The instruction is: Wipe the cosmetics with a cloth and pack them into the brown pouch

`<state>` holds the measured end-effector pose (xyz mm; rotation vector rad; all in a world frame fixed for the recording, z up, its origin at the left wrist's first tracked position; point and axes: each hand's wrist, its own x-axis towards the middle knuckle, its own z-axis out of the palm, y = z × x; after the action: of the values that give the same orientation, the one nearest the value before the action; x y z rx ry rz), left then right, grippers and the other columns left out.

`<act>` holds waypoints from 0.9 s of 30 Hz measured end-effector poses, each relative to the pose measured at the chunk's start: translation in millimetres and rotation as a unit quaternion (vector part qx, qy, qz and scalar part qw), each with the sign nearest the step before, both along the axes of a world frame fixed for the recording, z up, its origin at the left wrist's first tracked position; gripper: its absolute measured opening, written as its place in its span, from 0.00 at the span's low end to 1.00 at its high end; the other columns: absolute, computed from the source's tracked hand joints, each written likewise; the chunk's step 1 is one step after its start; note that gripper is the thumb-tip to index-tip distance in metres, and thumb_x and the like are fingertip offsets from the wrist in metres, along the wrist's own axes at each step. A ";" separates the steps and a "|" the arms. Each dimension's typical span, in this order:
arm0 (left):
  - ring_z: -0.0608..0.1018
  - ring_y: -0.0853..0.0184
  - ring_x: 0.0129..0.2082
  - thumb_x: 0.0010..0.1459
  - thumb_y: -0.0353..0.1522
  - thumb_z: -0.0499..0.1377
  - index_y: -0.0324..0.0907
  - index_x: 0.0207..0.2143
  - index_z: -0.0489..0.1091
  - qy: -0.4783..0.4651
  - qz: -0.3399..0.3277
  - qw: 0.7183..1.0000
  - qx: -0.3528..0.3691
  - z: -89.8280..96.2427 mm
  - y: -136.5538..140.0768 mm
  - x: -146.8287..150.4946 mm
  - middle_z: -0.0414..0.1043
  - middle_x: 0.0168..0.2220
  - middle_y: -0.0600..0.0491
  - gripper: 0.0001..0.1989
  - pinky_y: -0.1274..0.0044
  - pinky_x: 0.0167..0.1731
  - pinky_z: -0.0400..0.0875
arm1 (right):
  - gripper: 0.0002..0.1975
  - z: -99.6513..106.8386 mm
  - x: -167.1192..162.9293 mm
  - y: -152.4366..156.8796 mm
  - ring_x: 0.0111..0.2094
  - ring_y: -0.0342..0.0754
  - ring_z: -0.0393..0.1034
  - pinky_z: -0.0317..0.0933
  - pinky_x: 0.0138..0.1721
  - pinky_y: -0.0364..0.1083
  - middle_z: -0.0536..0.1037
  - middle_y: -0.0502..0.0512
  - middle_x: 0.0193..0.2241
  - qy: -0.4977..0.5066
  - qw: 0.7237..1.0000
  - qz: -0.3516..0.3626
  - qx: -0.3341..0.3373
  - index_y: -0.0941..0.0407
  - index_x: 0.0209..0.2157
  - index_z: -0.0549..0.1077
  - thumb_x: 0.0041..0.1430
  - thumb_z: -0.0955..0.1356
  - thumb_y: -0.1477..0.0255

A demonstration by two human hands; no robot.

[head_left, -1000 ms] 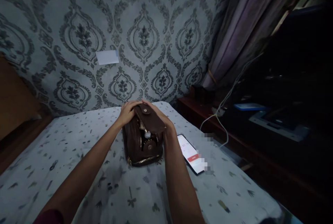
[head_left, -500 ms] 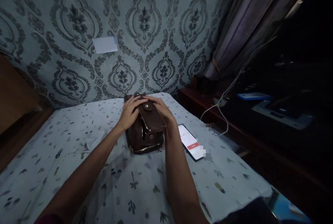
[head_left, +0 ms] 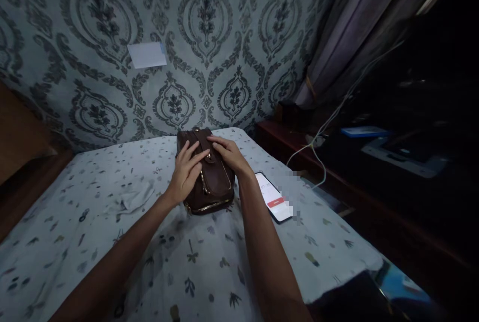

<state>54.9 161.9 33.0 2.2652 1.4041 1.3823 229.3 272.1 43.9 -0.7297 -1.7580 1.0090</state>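
Observation:
A dark brown leather-like bag (head_left: 217,177) with gold zips lies on the patterned bed sheet (head_left: 202,262). Across its upper part runs a strap with a small metal clasp (head_left: 208,156). My left hand (head_left: 183,175) rests on the bag's left side, fingers spread, the index fingertip at the clasp. On the far right side, my right hand (head_left: 232,156) lies with its fingers stretched over the top, close to the strap. The front flap lies down against the bag, and its zip edge curves round the near end. Part of the right side is hidden behind my right hand and wrist.
A phone (head_left: 275,200) with a lit screen lies right of my right forearm. Beyond the bed's right edge are a pale cable (head_left: 318,162), a dark red ledge (head_left: 273,135) and a blue-edged flat object (head_left: 364,131). Patterned wallpaper (head_left: 205,23) stands behind; brown wood (head_left: 22,137) is at left.
The front flap, lifted with a gap under it before, now lies down on the bag. My left hand has slid nearer and its fingers have spread, leaving the strap and clasp more exposed.

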 end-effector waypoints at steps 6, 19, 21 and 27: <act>0.43 0.44 0.73 0.57 0.55 0.60 0.49 0.70 0.52 0.118 -0.001 0.993 0.024 -5.9 -19.7 4.7 0.42 0.74 0.42 0.45 0.50 0.68 0.44 | 0.23 -11.1 2.1 -10.1 0.63 0.56 0.66 0.52 0.67 0.57 0.75 0.56 0.59 0.026 0.999 -0.037 0.018 0.51 0.51 0.80 0.60 0.69 0.54; 0.47 0.45 0.73 0.54 0.43 0.68 0.52 0.71 0.43 0.104 0.044 0.993 0.041 -14.1 -15.0 17.8 0.49 0.72 0.42 0.51 0.49 0.68 0.50 | 0.31 -32.3 -3.1 -77.4 0.67 0.57 0.58 0.51 0.68 0.60 0.65 0.63 0.66 -0.033 0.980 -0.169 0.098 0.54 0.63 0.67 0.64 0.65 0.53; 0.47 0.45 0.73 0.53 0.42 0.69 0.52 0.72 0.38 0.103 0.033 0.993 0.042 -14.9 -15.2 15.6 0.48 0.72 0.41 0.54 0.49 0.68 0.50 | 0.35 -36.3 -3.8 -86.3 0.68 0.59 0.56 0.52 0.67 0.62 0.62 0.64 0.67 -0.067 0.971 -0.198 0.116 0.53 0.64 0.66 0.60 0.68 0.51; 0.42 0.44 0.74 0.51 0.42 0.69 0.51 0.73 0.30 0.126 -0.042 0.991 0.021 -9.8 -18.3 -0.7 0.40 0.74 0.40 0.60 0.47 0.68 0.49 | 0.41 -47.2 -9.2 -97.9 0.67 0.65 0.55 0.56 0.63 0.66 0.57 0.68 0.67 -0.147 0.934 -0.258 0.197 0.52 0.66 0.61 0.57 0.70 0.50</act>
<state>54.2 143.6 23.2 2.5690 1.3378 1.1419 220.0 174.2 -3.3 -1.0412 -1.8008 0.1881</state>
